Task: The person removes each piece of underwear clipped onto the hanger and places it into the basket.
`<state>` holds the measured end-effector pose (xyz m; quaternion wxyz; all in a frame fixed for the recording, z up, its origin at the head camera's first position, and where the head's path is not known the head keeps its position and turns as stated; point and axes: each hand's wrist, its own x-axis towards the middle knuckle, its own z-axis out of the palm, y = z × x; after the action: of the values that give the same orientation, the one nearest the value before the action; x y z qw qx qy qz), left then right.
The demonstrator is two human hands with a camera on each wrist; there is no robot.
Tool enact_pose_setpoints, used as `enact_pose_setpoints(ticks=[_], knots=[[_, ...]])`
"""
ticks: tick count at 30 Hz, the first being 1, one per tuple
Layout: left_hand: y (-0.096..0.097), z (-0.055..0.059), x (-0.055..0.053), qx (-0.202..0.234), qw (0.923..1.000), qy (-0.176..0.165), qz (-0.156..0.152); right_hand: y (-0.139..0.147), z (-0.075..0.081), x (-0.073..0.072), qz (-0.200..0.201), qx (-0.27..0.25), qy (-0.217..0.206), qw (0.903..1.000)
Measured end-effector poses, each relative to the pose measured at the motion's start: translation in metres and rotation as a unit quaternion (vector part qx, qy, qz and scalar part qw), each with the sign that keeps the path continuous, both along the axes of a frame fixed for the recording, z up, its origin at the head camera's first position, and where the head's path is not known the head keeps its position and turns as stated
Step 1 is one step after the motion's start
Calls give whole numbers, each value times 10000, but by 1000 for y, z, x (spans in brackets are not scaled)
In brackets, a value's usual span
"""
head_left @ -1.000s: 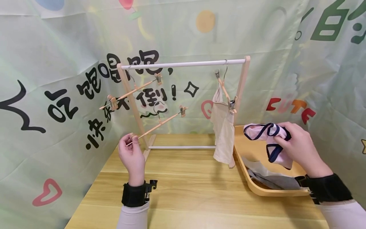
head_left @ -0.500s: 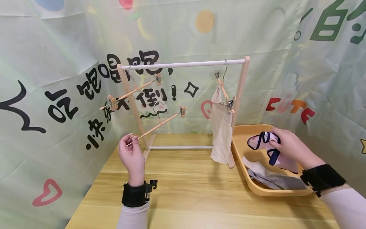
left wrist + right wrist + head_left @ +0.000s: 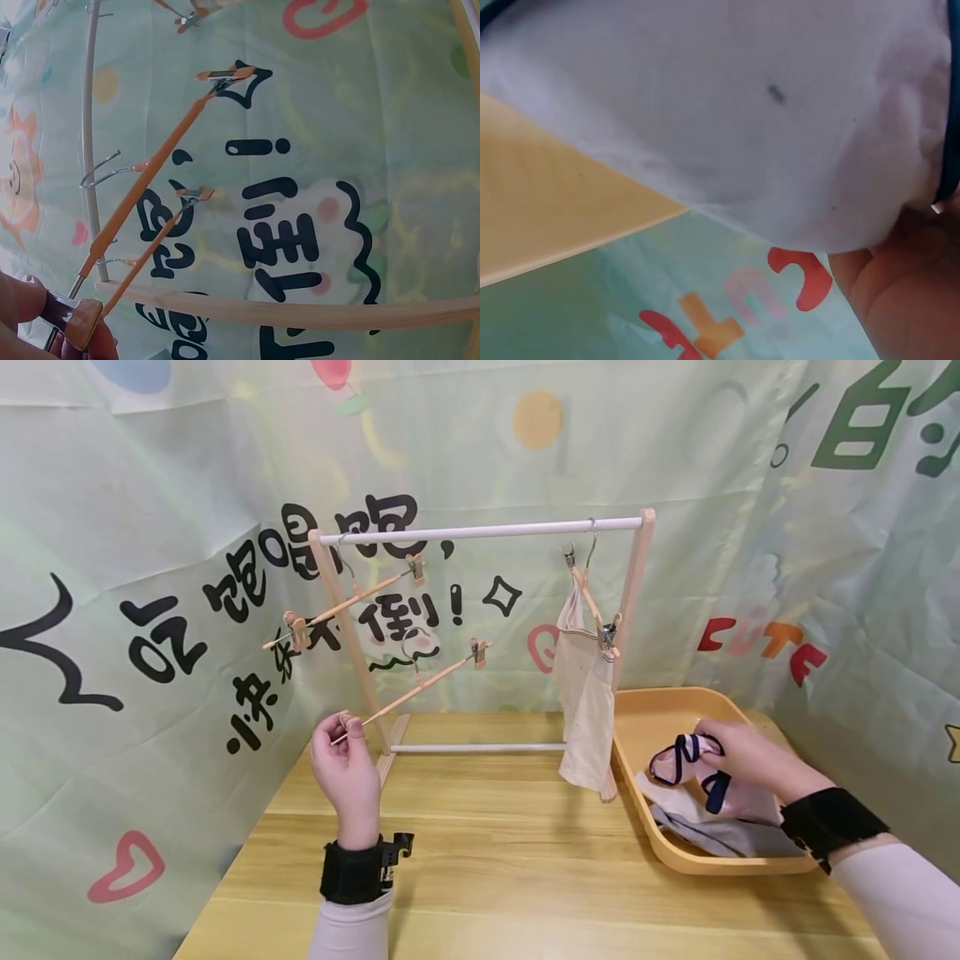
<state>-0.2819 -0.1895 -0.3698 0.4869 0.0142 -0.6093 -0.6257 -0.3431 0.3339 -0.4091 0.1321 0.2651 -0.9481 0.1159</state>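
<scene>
My left hand [image 3: 347,768] pinches the clip at the near end of a wooden clip hanger [image 3: 416,691], left of the rack. In the left wrist view that clip [image 3: 81,321] sits between thumb and fingers, and the hanger's far clip [image 3: 225,76] has no cloth in it. Over the yellow tray [image 3: 660,852] my right hand [image 3: 742,756] grips a bunched pale pink garment with navy trim [image 3: 738,797], low above the other cloths. The pink fabric [image 3: 727,127] fills most of the right wrist view.
A rack with a white top rail [image 3: 480,530] stands mid-table. Another clip hanger [image 3: 352,602] hangs at its left, and a cream cloth [image 3: 585,710] hangs clipped at its right. White and grey cloths [image 3: 712,827] lie in the tray. Printed curtains surround the table.
My right hand has lowered the pink garment into the tray area, down and slightly left. The cream cloth swayed a little. My left hand has stayed on the hanger clip.
</scene>
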Motion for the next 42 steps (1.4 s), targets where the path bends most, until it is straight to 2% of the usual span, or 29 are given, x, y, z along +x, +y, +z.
enact_pose_setpoints(ticks=[5,12,19,26,35,39,42], knots=[[1,0,0,-41,10000,-31,37,1,-3,1,17,122,-359,9993],[1,0,1,-53,9998,-150,93,3,-7,3,127,183,-507,9985],[1,0,1,-24,9998,-159,130,7,-17,4,157,306,-906,9953],[2,-1,1,-11,9999,-112,82,10,-24,6,172,433,-1547,9869],[2,-1,0,-37,9999,-94,83,9,-21,18,123,397,-2189,9749],[1,-2,0,-57,9999,-83,98,7,-18,22,154,428,-2428,9690],[0,-2,0,-47,9999,-79,90,6,-15,22,201,434,-2423,9690]])
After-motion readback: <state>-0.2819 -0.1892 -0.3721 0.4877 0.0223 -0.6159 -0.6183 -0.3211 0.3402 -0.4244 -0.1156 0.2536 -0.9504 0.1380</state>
